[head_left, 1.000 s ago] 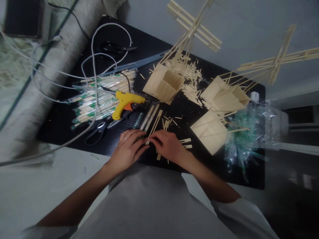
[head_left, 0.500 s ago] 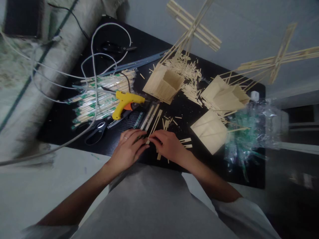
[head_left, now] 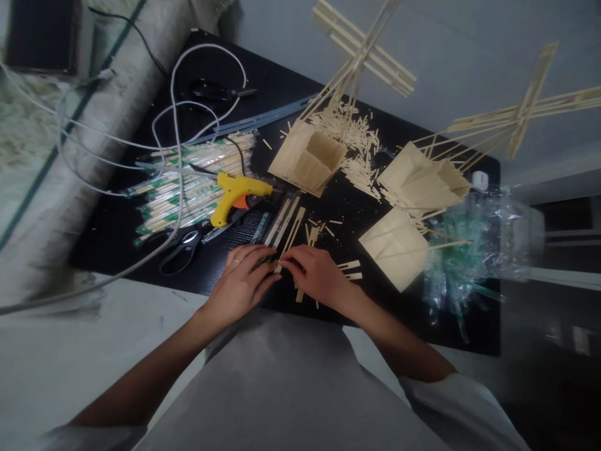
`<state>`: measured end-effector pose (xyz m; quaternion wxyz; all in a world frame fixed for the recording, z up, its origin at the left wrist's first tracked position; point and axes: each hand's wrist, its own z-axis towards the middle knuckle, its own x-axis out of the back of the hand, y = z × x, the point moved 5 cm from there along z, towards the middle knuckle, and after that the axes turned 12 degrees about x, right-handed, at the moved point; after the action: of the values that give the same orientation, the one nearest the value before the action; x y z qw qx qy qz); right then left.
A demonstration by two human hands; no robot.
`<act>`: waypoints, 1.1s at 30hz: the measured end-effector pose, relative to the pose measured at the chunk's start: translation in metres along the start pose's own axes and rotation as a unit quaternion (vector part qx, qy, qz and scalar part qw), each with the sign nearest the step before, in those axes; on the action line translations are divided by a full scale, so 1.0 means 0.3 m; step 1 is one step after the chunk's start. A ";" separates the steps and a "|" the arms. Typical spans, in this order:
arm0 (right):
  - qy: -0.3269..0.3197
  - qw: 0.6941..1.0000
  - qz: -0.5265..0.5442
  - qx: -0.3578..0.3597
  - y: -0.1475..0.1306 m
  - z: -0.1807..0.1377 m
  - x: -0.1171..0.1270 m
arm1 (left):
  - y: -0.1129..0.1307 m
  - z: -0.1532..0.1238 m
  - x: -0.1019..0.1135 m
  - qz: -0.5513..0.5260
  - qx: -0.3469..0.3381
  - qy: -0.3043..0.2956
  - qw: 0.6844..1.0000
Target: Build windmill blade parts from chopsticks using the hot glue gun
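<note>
Head view: left hand [head_left: 239,282] and right hand [head_left: 314,272] meeting fingertip to fingertip over the near ends of the sticks [head_left: 285,224]. These laid side by side on the dark worktop [head_left: 117,241], centre, close to the near edge. Both hands half curled, fingers pinched onto the stick ends; palms hidden, so no telling whether anything more is held. Likely best handled by keeping the sticks flat, parallel and flush at the ends, pressing evenly from both sides without bowing them. Just left of the sticks' far ends, glue gun [head_left: 237,191]; left of the left hand, scissors [head_left: 181,249]; beyond, box [head_left: 307,160].
</note>
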<state>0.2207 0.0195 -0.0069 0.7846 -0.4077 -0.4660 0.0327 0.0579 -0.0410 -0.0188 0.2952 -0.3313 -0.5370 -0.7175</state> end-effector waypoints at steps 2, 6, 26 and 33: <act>0.000 1.000 -0.001 0.000 0.000 0.002 0.002 | -0.002 0.000 -0.001 0.002 -0.001 0.000 1.000; -0.005 1.000 0.005 -0.014 0.005 0.006 0.008 | -0.002 -0.001 -0.001 0.004 -0.006 0.001 1.000; 0.142 0.987 -0.044 -0.062 0.083 0.034 0.171 | 0.000 0.002 0.003 -0.006 0.001 0.007 1.000; 0.104 0.990 -0.070 -0.063 0.160 0.083 0.169 | -0.002 -0.002 0.002 -0.010 0.012 0.005 1.000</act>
<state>0.2462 0.0884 0.0024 0.8021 -0.4235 -0.4102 -0.0946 0.0569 -0.0414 -0.0189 0.2945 -0.3193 -0.5471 -0.7155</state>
